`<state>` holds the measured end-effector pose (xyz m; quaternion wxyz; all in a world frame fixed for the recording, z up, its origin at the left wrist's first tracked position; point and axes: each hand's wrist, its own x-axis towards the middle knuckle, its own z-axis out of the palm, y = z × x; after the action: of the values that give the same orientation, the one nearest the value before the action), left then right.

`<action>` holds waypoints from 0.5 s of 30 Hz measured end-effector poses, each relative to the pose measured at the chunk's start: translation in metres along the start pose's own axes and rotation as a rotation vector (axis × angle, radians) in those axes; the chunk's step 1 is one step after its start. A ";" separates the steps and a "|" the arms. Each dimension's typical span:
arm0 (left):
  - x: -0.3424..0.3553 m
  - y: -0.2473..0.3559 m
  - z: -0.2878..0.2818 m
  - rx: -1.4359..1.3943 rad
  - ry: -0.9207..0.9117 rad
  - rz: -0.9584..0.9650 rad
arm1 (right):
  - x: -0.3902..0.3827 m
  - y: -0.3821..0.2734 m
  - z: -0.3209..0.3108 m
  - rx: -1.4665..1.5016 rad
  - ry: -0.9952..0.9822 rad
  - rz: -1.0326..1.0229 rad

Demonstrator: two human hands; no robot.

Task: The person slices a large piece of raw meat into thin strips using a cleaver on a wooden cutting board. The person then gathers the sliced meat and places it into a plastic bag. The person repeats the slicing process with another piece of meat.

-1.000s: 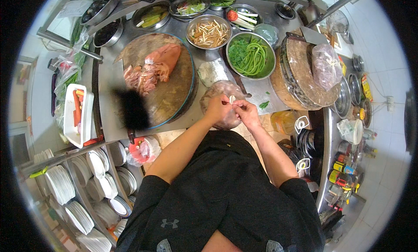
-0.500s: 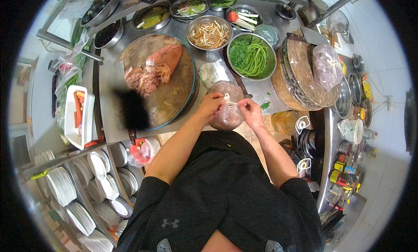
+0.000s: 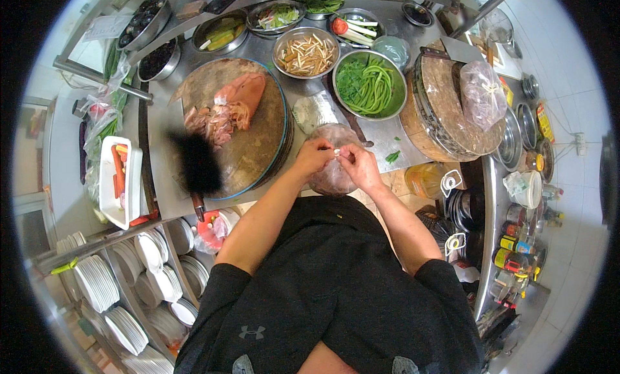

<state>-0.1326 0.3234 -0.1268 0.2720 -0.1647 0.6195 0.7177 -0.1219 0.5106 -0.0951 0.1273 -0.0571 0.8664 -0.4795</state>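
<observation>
Bare fingertips are meeting on a white tie (image 3: 337,152): the left hand (image 3: 314,155) and the right hand (image 3: 361,165) are both pinching it, thumb against finger, their tips nearly touching. The tie is topping a clear plastic bag (image 3: 332,180), its contents too blurred to name, which is sitting at the near edge of the steel counter (image 3: 169,199); whether the counter is bearing all its weight, one cannot tell. Working the tie well is probably calling for small, opposed pulls from the fingertips, with the bag resting steady and nails sparing its thin film.

Between the hands, one tie and one bag are showing. To the left, one round chopping board (image 3: 258,151) is carrying one large piece of meat (image 3: 244,93) beside sliced meat (image 3: 216,125). On the far side, two steel bowls (image 3: 280,65) are holding brown-and-white strips (image 3: 305,54) and green beans (image 3: 374,90). To the right, one chopping block (image 3: 442,109) is supporting one tied bundle (image 3: 483,99) and one cleaver (image 3: 464,49). Farther left, one white tray (image 3: 135,187) is holding carrots (image 3: 119,170).
</observation>
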 end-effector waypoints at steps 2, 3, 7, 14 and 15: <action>-0.001 -0.002 0.002 0.004 0.032 -0.001 | -0.001 0.006 -0.003 -0.014 -0.033 -0.003; -0.002 -0.001 0.003 0.006 0.049 -0.001 | -0.001 0.009 -0.006 -0.052 -0.041 -0.049; 0.011 -0.016 0.001 0.077 0.118 0.100 | 0.000 0.013 -0.020 -0.229 0.002 -0.236; 0.002 -0.004 0.002 -0.190 -0.012 0.029 | -0.005 0.014 -0.030 -0.210 0.033 -0.156; 0.003 -0.006 -0.002 -0.265 -0.065 0.015 | -0.007 0.009 -0.031 -0.176 0.014 -0.090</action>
<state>-0.1315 0.3226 -0.1331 0.2623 -0.1712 0.5113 0.8003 -0.1239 0.5420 -0.0856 0.0943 -0.1035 0.9025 -0.4072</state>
